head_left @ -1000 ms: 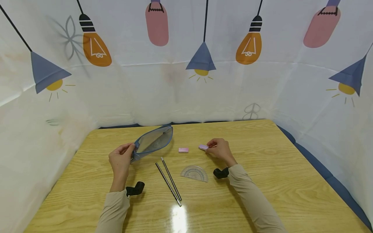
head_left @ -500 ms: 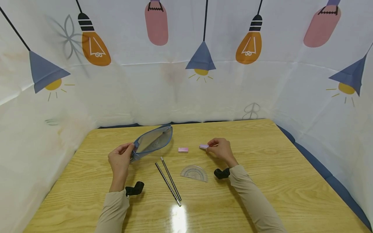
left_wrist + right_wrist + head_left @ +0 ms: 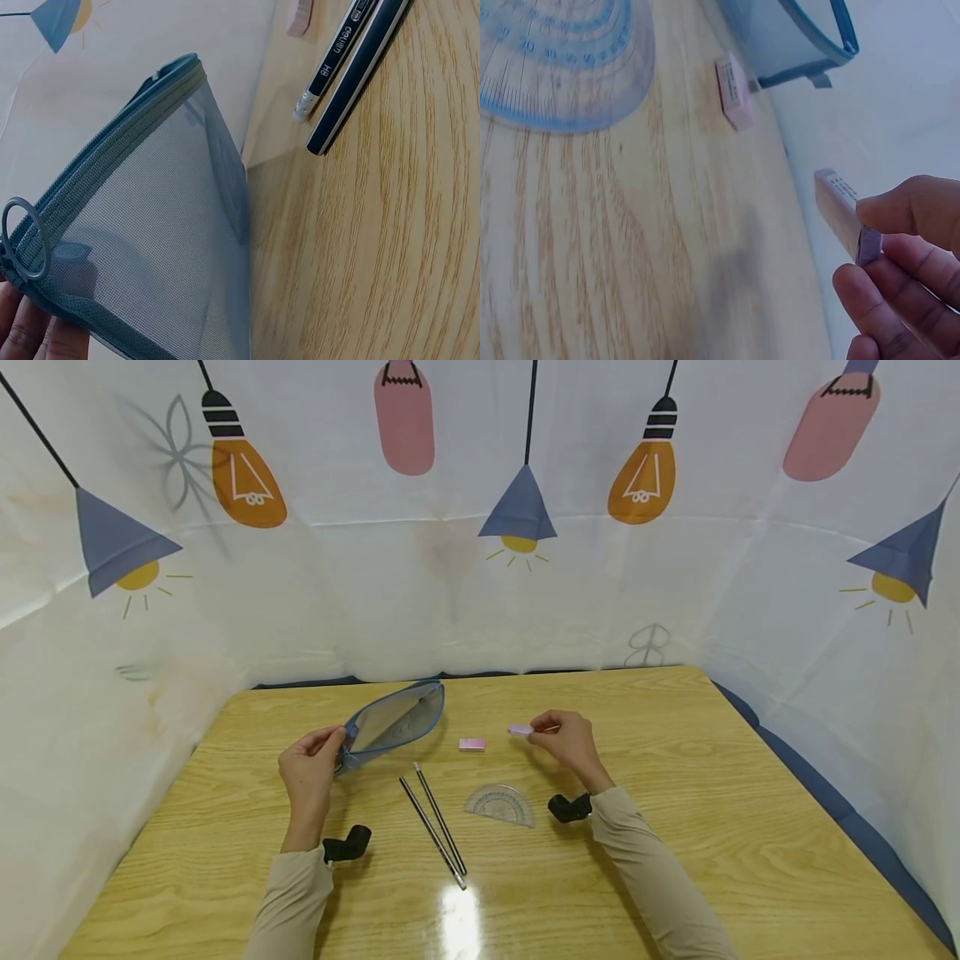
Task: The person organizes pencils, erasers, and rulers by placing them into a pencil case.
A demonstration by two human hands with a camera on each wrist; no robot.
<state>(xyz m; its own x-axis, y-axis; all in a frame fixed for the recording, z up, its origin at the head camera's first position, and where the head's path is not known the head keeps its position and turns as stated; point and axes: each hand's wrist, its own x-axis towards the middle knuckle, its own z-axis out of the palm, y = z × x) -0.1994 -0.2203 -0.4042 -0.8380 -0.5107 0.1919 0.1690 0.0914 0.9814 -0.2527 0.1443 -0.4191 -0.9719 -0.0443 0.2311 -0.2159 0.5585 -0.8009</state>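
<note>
My left hand [image 3: 309,768] pinches one end of a blue mesh zipper pouch [image 3: 397,720], whose mouth gapes open toward the right. A ring-shaped zipper pull [image 3: 26,238] hangs near those fingers in the left wrist view. Between thumb and fingers, my right hand [image 3: 567,748] holds a small lilac eraser [image 3: 841,211] above the table. A second eraser, pink [image 3: 472,745], lies on the wood between the pouch and the right hand. Two dark striped pencils [image 3: 440,820] lie nearer me, their far ends spread apart. Right of them rests a clear protractor [image 3: 500,805].
All of this is on a wood-grain table [image 3: 675,860]. A white curtain [image 3: 360,602] printed with lamps and bulbs surrounds its back and sides. Each wrist carries a black camera mount [image 3: 570,807].
My right hand has lifted the lilac eraser slightly higher off the table and a little to the left. The left hand and pouch have stayed in place.
</note>
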